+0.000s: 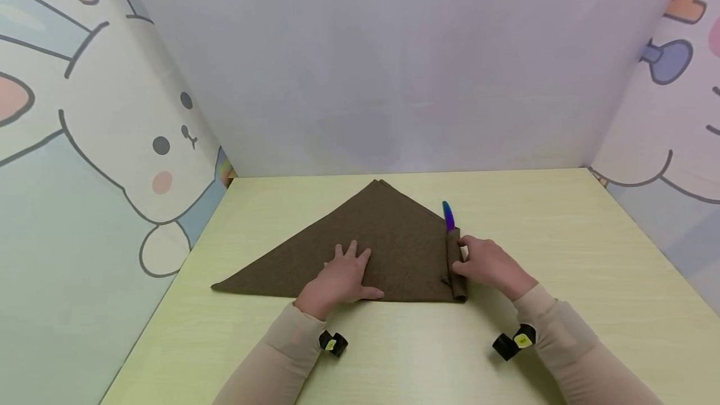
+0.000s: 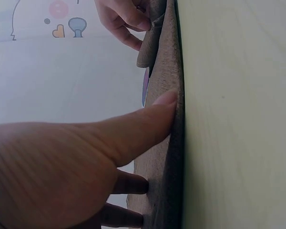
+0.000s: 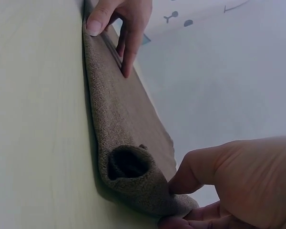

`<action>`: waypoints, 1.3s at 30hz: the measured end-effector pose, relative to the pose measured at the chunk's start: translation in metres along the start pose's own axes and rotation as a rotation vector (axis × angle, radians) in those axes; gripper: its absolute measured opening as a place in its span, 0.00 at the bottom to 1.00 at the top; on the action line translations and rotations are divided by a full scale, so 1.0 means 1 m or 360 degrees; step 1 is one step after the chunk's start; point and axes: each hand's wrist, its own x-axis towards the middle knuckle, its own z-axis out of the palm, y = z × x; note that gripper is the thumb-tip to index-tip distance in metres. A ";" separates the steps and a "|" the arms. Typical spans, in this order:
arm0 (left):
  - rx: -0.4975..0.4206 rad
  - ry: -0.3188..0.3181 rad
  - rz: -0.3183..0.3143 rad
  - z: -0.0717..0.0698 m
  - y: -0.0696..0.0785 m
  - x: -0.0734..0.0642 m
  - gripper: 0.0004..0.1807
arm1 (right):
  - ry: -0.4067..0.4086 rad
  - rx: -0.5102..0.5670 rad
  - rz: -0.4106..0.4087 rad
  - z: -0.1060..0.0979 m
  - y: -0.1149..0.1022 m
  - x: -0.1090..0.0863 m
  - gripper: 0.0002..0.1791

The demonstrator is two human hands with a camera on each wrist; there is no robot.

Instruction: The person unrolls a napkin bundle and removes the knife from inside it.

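A brown cloth (image 1: 394,224) lies folded into a wide triangle, its long edge towards me. Its right end is turned into a narrow roll (image 1: 456,286). From the far end of the roll sticks a shiny blue-purple tip (image 1: 448,214), possibly a piece of cutlery; the rest is hidden inside. My left hand (image 1: 340,280) rests on the middle of the cloth with fingers spread, the thumb by the near edge. My right hand (image 1: 492,264) pinches the roll from its right side. The right wrist view shows the roll's hollow near end (image 3: 128,164).
Everything lies on a pale wooden table (image 1: 405,355). A plain light wall (image 1: 382,67) stands behind it, with cartoon-printed panels (image 1: 129,124) at both sides. Each wrist wears a small black camera mount (image 1: 514,342).
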 end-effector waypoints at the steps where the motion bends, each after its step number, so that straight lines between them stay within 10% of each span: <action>1: -0.0004 -0.0002 0.0000 0.000 0.000 0.000 0.50 | -0.0001 -0.0004 -0.0001 -0.001 0.000 0.000 0.30; 21: 0.0004 -0.0024 -0.0009 -0.001 0.001 0.001 0.51 | -0.0029 0.0007 -0.0042 -0.012 0.010 -0.003 0.20; 39: -0.0021 -0.0022 -0.0031 -0.002 0.001 0.000 0.51 | 0.0336 -0.0136 -0.0300 0.020 0.006 -0.004 0.28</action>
